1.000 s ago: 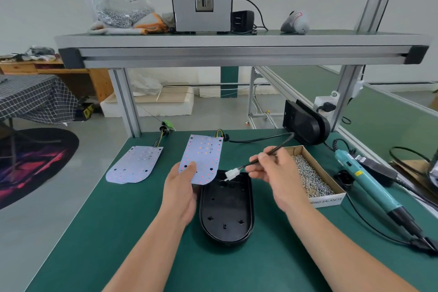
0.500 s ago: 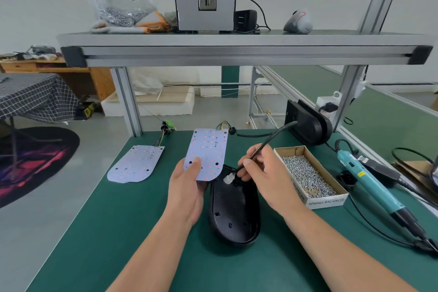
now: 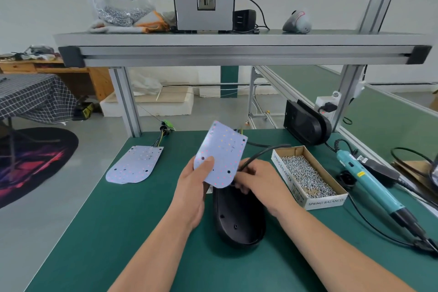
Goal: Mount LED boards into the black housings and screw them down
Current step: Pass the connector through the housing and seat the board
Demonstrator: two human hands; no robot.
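Note:
My left hand grips a white LED board by its lower left edge, holding it tilted up above the far end of an open black housing on the green table. My right hand pinches a black cable just behind the board, over the housing's far end; the cable's plug is hidden behind the board. A second LED board with coloured wires lies flat at the left. A teal electric screwdriver lies at the right.
A cardboard box of screws sits right of my right hand. A second black housing leans against the frame post at the back right. An aluminium shelf spans overhead. The table's left edge drops to the floor.
The left hand lifted the LED board higher and toward the right, over the housing's far end. The right hand brought the cable end down behind the board, and the white plug went out of sight.

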